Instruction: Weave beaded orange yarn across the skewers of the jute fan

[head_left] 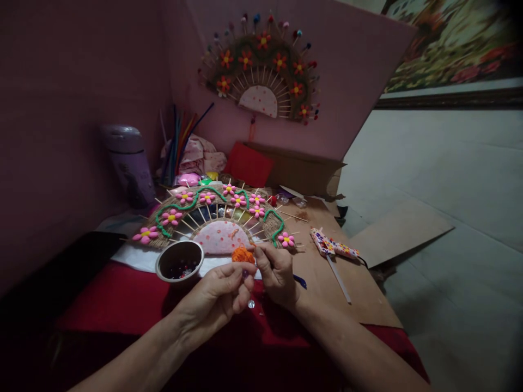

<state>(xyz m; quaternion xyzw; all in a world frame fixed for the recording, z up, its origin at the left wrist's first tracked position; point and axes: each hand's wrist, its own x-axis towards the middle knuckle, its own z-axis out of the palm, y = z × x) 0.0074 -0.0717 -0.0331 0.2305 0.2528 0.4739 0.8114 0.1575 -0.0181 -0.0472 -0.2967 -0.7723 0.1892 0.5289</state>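
Observation:
My left hand (224,289) is closed in a pinch, with a small purple bead (245,274) showing at its fingertips. Close beside it, my right hand (278,272) pinches what looks like an end of orange yarn. The orange yarn ball (242,254) lies just beyond the fingers, partly hidden by them. Behind it rests a fan-shaped twine craft (223,198) with sticks, pink flowers and green trim. A bowl (180,261) with several small beads stands to the left. One clear gem (251,304) lies on the red cloth below my hands.
A glue gun (335,245) with a glue stick lies on the cardboard (368,296) at right. A similar finished fan (261,71) hangs on the pink panel behind. A purple bottle (129,163) and several pipe cleaners (180,144) stand back left. Red cloth (118,305) covers the table.

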